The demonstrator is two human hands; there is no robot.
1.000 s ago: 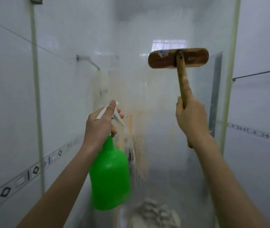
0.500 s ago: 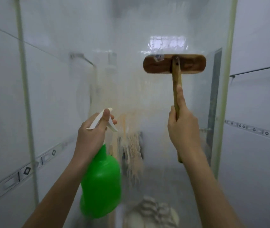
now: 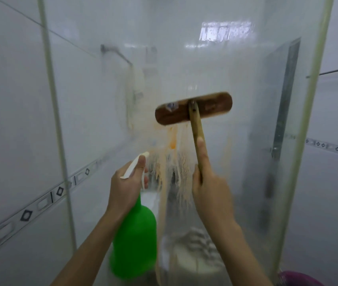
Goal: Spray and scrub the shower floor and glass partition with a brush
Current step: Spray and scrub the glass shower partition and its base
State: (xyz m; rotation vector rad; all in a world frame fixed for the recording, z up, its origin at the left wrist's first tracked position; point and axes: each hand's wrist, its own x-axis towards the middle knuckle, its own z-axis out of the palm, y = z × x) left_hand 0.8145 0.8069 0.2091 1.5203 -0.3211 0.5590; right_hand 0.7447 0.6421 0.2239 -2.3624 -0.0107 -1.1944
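My right hand (image 3: 211,190) is clasped round the wooden handle of the brush (image 3: 194,109), with my forefinger laid straight up along the shaft. The brush head is a flat brown wooden block. It lies against the glass partition (image 3: 236,65) about the middle of the pane, above both my hands, tilted a little so that its right end sits higher than its left. Orange-brown streaks (image 3: 177,162) run down the glass from under the head to the space between my hands.

My left hand (image 3: 127,186) grips the neck of the green spray bottle (image 3: 135,242), one finger lying over the white spray head (image 3: 136,165) and the others curled at the trigger. The bottle hangs upright below that hand, to the lower left of the brush and near the glass, with its nozzle pointing towards the streaks. Whether it touches the pane I cannot tell.

On my left is a white tiled wall (image 3: 9,104) with a patterned border strip (image 3: 40,200) slanting across it, and a metal rail (image 3: 116,53) shows through the glass higher up. Low down behind the smeared pane there is a pale ridged shape (image 3: 197,242), perhaps a cloth or a fixture, but it is too blurred to name. A purple rim (image 3: 300,278) shows at the bottom right corner, beside the right edge of the glass.
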